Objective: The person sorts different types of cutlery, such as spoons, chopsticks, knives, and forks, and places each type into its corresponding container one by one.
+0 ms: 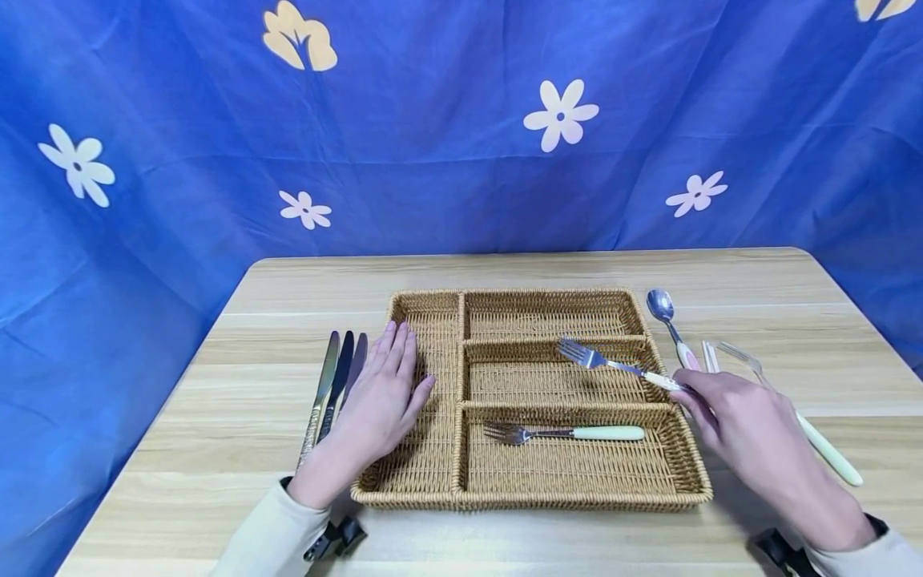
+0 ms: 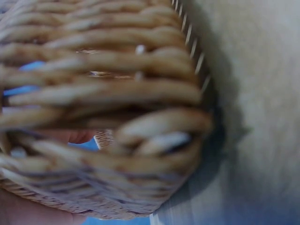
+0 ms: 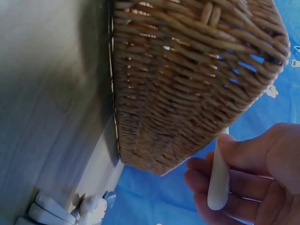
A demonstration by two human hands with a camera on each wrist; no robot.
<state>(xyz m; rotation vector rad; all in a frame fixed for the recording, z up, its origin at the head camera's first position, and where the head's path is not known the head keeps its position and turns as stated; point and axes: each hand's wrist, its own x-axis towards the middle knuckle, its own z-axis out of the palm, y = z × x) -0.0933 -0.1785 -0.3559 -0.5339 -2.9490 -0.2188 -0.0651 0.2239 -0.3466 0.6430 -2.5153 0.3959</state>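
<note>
My right hand (image 1: 753, 425) pinches a fork (image 1: 591, 359) by its pale handle (image 3: 218, 183), thumb on one side and fingers on the other. The fork's tines point left, over the middle right compartment of a woven cutlery tray (image 1: 461, 361). My left hand (image 1: 378, 393) rests on the tray's left wall, fingers stretched toward the back and thumb over the left compartment. Another fork (image 1: 609, 433), with a light green handle, lies in the front right compartment. In the left wrist view the tray's woven corner (image 2: 159, 136) covers most of that hand.
Three table knives (image 1: 320, 385) lie side by side left of the tray, partly behind my left hand. To its right are a spoon (image 1: 659, 306), a green-handled fork (image 1: 829, 450) and more pale handles (image 1: 710, 357) partly hidden by my right hand. A blue flowered cloth (image 1: 447, 144) hangs behind the table.
</note>
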